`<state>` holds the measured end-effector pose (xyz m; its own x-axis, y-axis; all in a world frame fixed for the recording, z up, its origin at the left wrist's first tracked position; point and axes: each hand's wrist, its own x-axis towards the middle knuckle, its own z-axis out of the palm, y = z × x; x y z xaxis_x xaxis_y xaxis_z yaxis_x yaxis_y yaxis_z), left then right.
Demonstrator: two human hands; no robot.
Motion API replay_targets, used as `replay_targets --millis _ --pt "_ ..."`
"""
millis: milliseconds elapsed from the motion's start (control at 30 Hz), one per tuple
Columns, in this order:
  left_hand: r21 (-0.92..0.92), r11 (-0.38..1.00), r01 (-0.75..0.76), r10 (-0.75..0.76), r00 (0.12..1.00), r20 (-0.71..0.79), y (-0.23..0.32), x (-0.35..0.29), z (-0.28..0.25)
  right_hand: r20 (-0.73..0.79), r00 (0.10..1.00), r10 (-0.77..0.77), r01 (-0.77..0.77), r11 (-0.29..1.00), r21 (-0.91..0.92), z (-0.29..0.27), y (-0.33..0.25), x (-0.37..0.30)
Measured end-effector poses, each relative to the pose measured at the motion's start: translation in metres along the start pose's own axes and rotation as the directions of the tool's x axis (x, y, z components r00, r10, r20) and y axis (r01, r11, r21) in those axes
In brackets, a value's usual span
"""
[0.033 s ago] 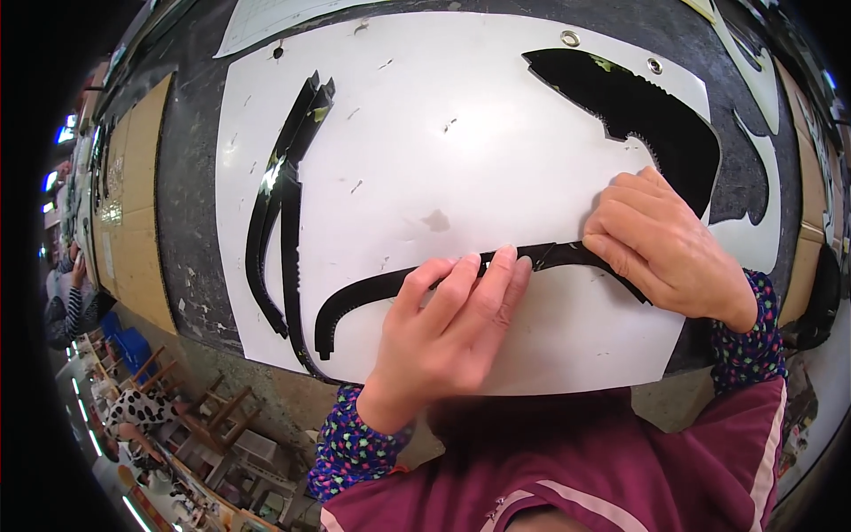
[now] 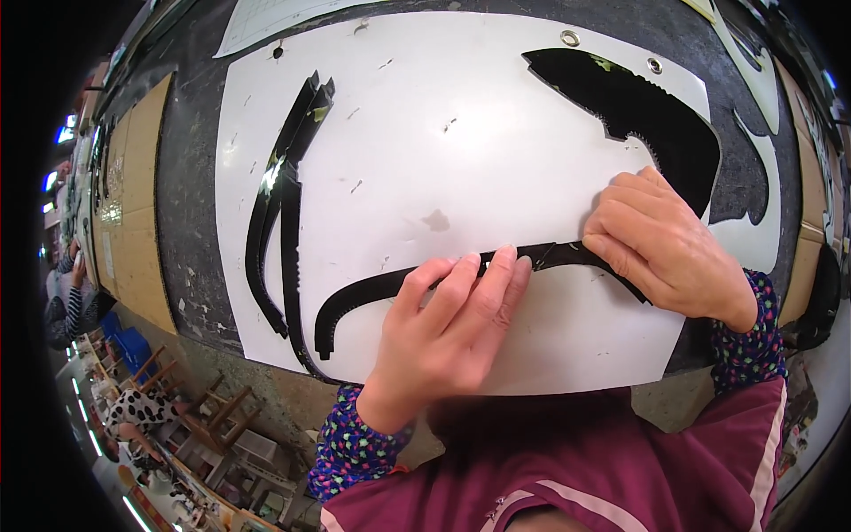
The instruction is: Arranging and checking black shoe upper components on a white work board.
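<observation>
A long, curved black strip (image 2: 381, 283) with notched edges, its material unclear, lies on a white sheet (image 2: 381, 177). My left hand (image 2: 452, 324) rests over the middle of the strip, fingers stretched out and fingertips pressed on it. Farther right, my right hand (image 2: 660, 239) is closed, thumb and bent fingers pinching the strip's upper edge. Its right end curves down beneath that hand, partly hidden. Just beyond my right hand is a wide, curved black piece (image 2: 678, 124) with a toothed edge. Narrow black strips (image 2: 291, 222) lie together at the left.
The white sheet has metal eyelets (image 2: 570, 38) at its far edge and sits on a dark worktable (image 2: 191, 213). Cardboard (image 2: 137, 204) lies at the left, pale cut-out shapes (image 2: 758, 168) at the right. Wooden stools (image 2: 217, 412) and another person (image 2: 75, 297) appear at lower left.
</observation>
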<state>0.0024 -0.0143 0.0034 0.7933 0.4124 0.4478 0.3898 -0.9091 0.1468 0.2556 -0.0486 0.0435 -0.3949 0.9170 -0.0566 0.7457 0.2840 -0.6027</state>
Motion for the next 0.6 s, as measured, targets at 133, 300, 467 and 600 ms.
replay_targets --millis 133,300,467,600 --pt "0.003 1.000 0.000 0.000 1.000 0.008 0.0006 0.0008 -0.0014 -0.004 1.000 -0.004 0.004 1.000 -0.016 0.0008 0.0000 -0.0005" --pt "0.004 1.000 -0.006 0.006 1.000 0.006 0.0007 0.0017 -0.0010 -0.015 1.000 -0.006 0.006 1.000 -0.027 0.0009 -0.0006 -0.0007" --pt "-0.007 1.000 0.007 -0.007 1.000 0.013 0.0013 0.0022 -0.0017 -0.022 1.000 -0.010 0.009 0.999 -0.037 0.0010 -0.0010 -0.0006" --pt "-0.012 1.000 0.022 -0.022 0.999 0.030 0.0026 0.0042 -0.0036 -0.020 1.000 -0.005 0.004 0.999 -0.040 0.0004 -0.0018 -0.0007"
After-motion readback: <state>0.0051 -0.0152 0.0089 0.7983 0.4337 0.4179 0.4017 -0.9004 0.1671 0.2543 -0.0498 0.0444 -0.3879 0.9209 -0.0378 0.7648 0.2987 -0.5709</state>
